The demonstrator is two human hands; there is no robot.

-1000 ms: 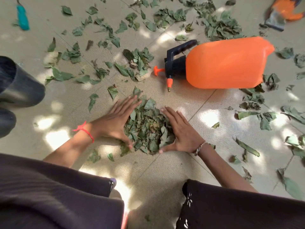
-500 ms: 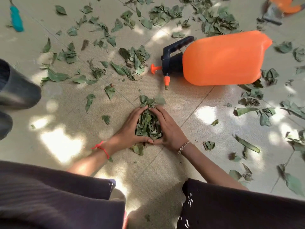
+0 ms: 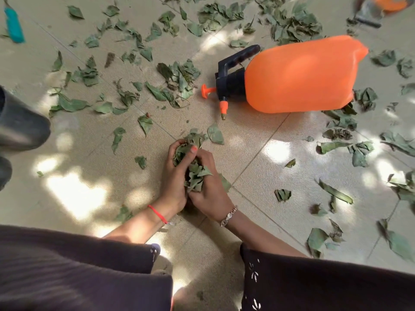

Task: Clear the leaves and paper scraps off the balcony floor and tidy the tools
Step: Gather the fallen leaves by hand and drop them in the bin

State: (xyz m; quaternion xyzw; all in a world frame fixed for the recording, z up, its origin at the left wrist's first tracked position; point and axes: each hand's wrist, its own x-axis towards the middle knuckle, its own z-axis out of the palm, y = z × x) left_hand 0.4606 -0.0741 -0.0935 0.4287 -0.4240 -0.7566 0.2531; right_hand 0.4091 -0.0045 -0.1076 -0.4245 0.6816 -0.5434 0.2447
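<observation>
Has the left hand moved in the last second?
Yes: left hand slid right, nearer the orange sprayer, bunching the leaves against the right hand.

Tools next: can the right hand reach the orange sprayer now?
Likely not yet: the right hand grips the leaf bundle with the left hand; the path to the sprayer looks otherwise open.

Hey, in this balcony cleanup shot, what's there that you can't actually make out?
Head view only:
- Teal-handled tool: its working end is cut off by the top edge.
- Orange and grey thing, top right: blurred and cropped by the top edge; unidentifiable.
- Dark rounded object: mostly cut off by the left edge.
- Leaf bundle: its size is hidden inside the left hand and right hand gripping it.
</observation>
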